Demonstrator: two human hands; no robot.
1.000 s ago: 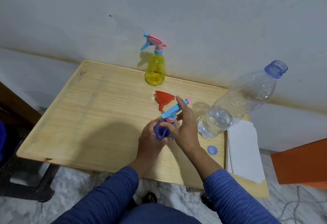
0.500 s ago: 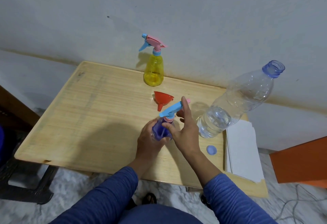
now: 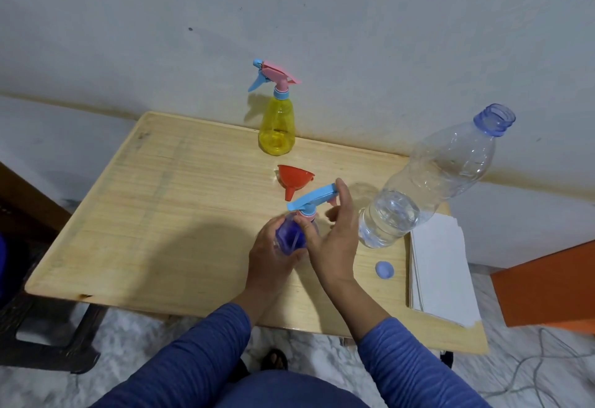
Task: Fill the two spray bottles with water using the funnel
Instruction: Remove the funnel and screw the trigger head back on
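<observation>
A small blue spray bottle (image 3: 289,237) stands on the wooden table (image 3: 154,214), near the middle. My left hand (image 3: 269,259) wraps around its body. My right hand (image 3: 335,237) grips the pink collar under its light-blue spray head (image 3: 310,198), with the forefinger along the nozzle. A red funnel (image 3: 294,179) lies on its side just behind the blue bottle. A yellow spray bottle (image 3: 277,127) with a pink and blue head stands upright at the back edge, by the wall. A large clear water bottle (image 3: 428,179), uncapped and partly full, stands to the right.
The water bottle's blue cap (image 3: 384,270) lies on the table near my right wrist. A stack of white paper (image 3: 441,266) covers the table's right end. An orange box (image 3: 547,288) stands on the floor to the right. The wall runs close behind the table.
My right hand's fingers have shifted around the blue bottle's collar and spray head. The bottle and my left hand stay in place.
</observation>
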